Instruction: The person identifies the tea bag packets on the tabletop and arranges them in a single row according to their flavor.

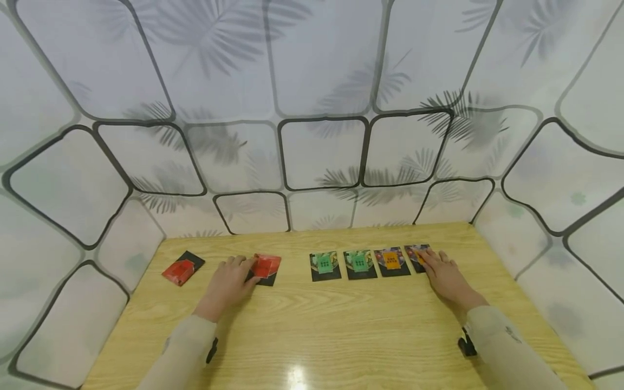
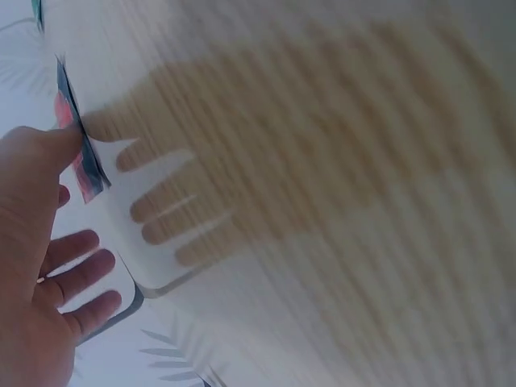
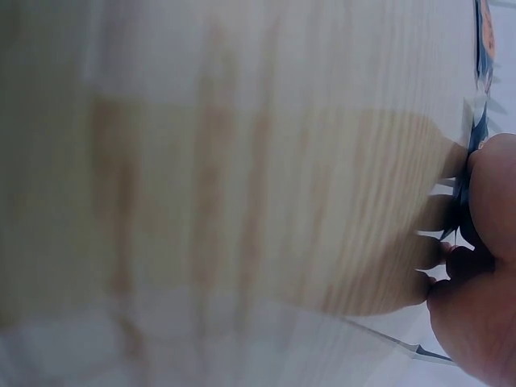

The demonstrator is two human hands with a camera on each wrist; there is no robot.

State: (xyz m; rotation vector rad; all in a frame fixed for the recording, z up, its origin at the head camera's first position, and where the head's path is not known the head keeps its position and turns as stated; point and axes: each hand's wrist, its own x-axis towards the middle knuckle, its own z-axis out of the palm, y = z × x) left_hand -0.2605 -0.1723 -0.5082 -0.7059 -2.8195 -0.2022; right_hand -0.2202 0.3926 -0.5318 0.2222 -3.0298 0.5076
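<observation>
My left hand grips the left side of a red-and-black packet between thumb and index finger. In the left wrist view the thumb lies against the packet, seen nearly edge-on, while the other fingers spread apart. To the right, my right hand holds the right edge of a dark packet with an orange label, partly covered by the fingers. The right wrist view shows these fingers bent at the packet's dark edge. Left of it in the row lies another orange-labelled packet.
Two green-labelled packets continue the row toward the middle. Another red-and-black packet lies askew at the far left. The wood-grain table is bordered at the back and sides by patterned white fabric walls.
</observation>
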